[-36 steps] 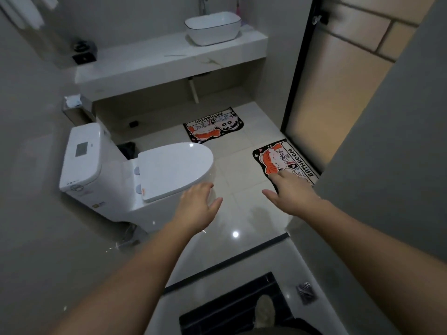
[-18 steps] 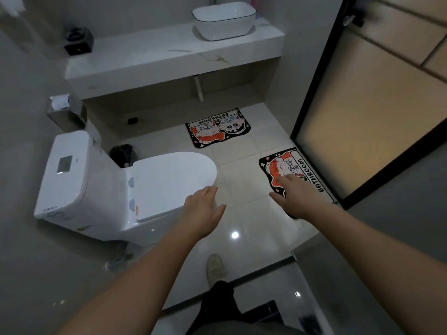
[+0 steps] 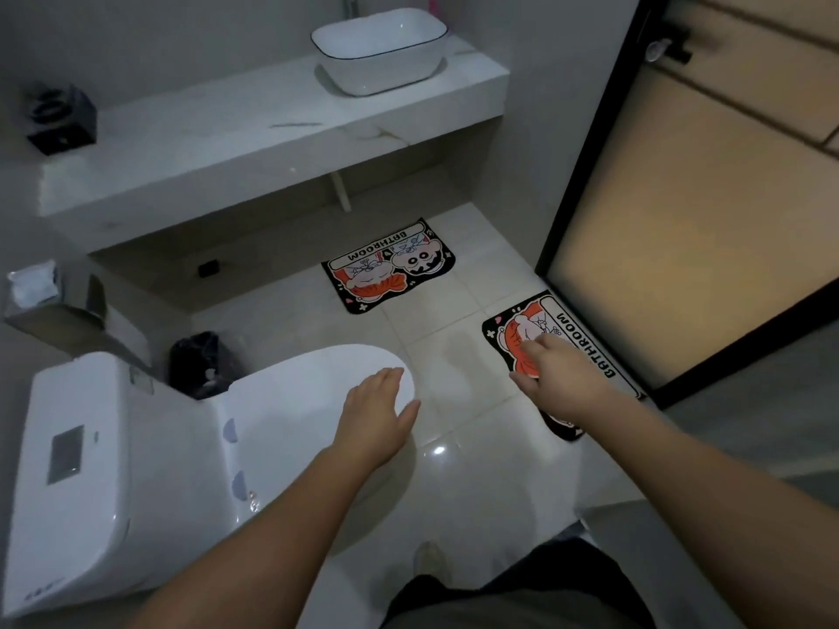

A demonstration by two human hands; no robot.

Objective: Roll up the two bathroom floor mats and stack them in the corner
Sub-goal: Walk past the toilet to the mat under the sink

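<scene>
Thin, floppy fabric, I judge, lets me pinch a short edge of the near mat [image 3: 585, 340] by the door [image 3: 681, 220] or the far mat [image 3: 388, 265] under the counter [image 3: 227, 143]; my right hand [image 3: 560, 372] and left hand [image 3: 379, 415] hover, fingers straight, empty.

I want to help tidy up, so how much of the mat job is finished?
Nothing is finished yet: the mat by the counter and the mat by the door both lie flat. In hand: the right hand reaches toward the door-side one; the left hand hangs open over the toilet lid. Left: rolling both and stacking them in the corner.
</scene>
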